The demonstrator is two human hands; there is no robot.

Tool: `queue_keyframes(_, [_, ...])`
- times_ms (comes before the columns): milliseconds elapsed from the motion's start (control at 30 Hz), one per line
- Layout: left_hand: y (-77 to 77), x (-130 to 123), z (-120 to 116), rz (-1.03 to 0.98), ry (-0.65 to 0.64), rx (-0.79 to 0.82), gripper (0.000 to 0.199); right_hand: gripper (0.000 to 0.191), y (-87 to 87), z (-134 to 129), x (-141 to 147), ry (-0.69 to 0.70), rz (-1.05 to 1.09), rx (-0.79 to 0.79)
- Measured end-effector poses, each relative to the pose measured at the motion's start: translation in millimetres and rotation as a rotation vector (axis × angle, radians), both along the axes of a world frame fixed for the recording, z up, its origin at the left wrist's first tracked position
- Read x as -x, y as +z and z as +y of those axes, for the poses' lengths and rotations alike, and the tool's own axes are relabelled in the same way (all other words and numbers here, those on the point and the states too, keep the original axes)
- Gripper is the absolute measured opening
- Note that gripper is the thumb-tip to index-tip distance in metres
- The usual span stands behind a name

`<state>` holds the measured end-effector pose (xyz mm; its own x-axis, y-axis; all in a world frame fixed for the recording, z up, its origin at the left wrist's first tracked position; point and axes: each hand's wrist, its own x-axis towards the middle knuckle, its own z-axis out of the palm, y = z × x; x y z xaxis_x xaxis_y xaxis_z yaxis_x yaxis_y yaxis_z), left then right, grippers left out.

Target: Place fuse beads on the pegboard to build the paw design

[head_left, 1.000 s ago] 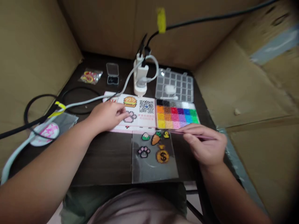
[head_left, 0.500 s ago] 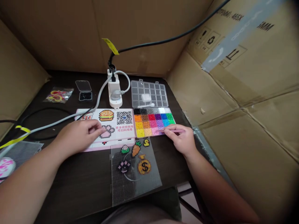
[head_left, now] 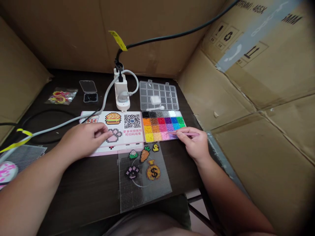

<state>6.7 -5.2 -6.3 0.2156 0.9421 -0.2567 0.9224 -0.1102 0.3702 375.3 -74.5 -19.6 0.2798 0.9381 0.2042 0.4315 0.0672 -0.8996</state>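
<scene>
My right hand (head_left: 195,142) is closed on slim pink tweezers (head_left: 188,133), seen nearly edge-on. Their tip points left, over the pink and purple compartments of the bead box (head_left: 161,120). My left hand (head_left: 83,137) lies on the printed pattern sheet (head_left: 125,139), fingers curled under and thumb stretched beside the pink paw picture (head_left: 113,136); nothing shows in its fingers. In front of both hands lies a clear pegboard (head_left: 142,193). On it are a carrot (head_left: 145,154), a money bag (head_left: 153,171), a small duck (head_left: 156,147), a pink-and-black paw (head_left: 132,172) and a green-and-white figure (head_left: 133,154), all made of beads.
The box's clear lid (head_left: 158,90) lies behind it, holding a white block and a small white scoop. A white power strip (head_left: 122,95) with cables stands behind the sheet. Farther left are a small black-filled case (head_left: 90,97) and a bag of rings (head_left: 61,96). Cardboard walls surround the table.
The view has shifted slightly. My right hand has moved a little to the right with the tweezers, baring more of the tip over the beads. My left hand stays on the sheet.
</scene>
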Motion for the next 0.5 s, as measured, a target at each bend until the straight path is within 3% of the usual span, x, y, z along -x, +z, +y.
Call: queue_keyframes(500, [-2.2, 2.6, 0.2, -0.036, -0.033, -0.026, 0.040, 0.025, 3.4, 0.0, 6.1, 0.041, -0.004, 0.002])
